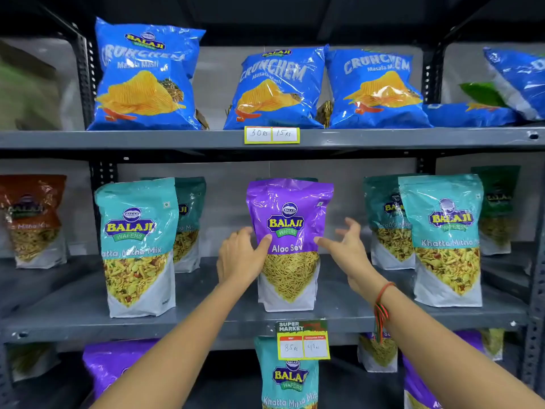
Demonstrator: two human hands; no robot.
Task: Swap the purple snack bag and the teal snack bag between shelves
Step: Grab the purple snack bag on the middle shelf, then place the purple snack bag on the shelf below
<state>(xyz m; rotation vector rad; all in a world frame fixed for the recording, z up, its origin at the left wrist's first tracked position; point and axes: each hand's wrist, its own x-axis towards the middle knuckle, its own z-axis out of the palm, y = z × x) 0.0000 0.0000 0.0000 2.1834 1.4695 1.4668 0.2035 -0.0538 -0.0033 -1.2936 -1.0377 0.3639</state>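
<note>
A purple Aloo Sev snack bag (pixel 290 219) stands upright in the middle of the middle shelf (pixel 206 317), among teal bags. My left hand (pixel 240 258) grips its left edge, thumb on the front. My right hand (pixel 343 246) is at the bag's right edge with fingers spread; only the thumb tip touches the bag. A teal Khatta Mitha Mix snack bag (pixel 290 376) stands on the shelf below, straight under the purple one, partly hidden by a price tag (pixel 303 340), between purple bags.
Teal bags stand left (pixel 137 246) and right (pixel 445 237) of the purple bag. Blue Crunchem chip bags (pixel 277 87) fill the top shelf. Purple bags (pixel 109 364) sit on the lower shelf. Dark metal uprights (pixel 535 290) frame the rack.
</note>
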